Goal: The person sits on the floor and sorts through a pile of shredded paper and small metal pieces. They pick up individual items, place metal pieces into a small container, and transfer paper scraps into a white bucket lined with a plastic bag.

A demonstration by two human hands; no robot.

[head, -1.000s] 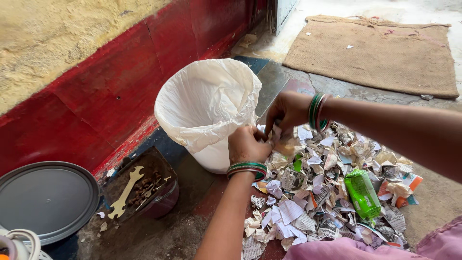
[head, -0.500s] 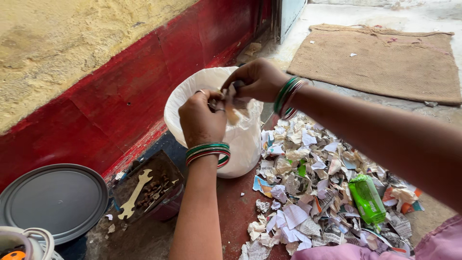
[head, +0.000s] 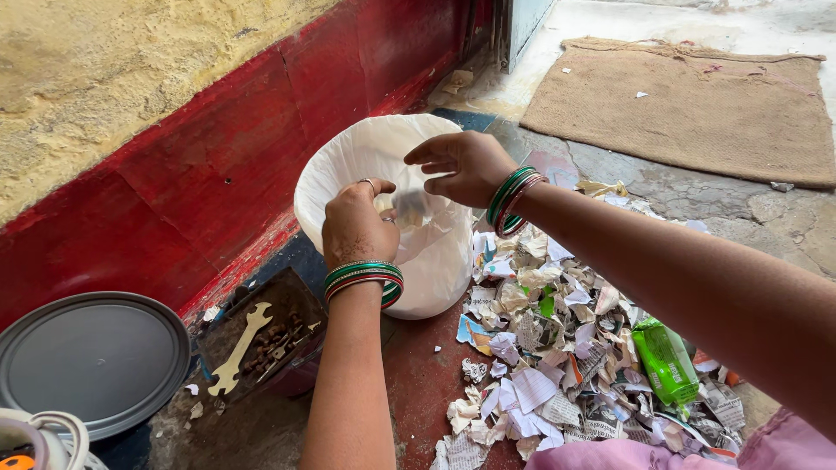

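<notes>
A white bin lined with a white plastic bag stands against the red wall base. Both hands hover over its mouth. My left hand has its fingers curled, palm down, above the bin's near rim. My right hand is spread open over the bin, fingers apart. Blurred scraps of paper are falling between the hands into the bag. To the right of the bin, a heap of torn paper covers the floor, with a crushed green plastic bottle lying on it.
A shallow dark tray with a pale flat wrench and small bits sits left of the bin. A round grey lid lies at the far left. A brown jute mat lies at the back right.
Both hands lifted a handful of paper scraps from the heap, brought it over the bin and opened; the scraps now drop into the bag.
</notes>
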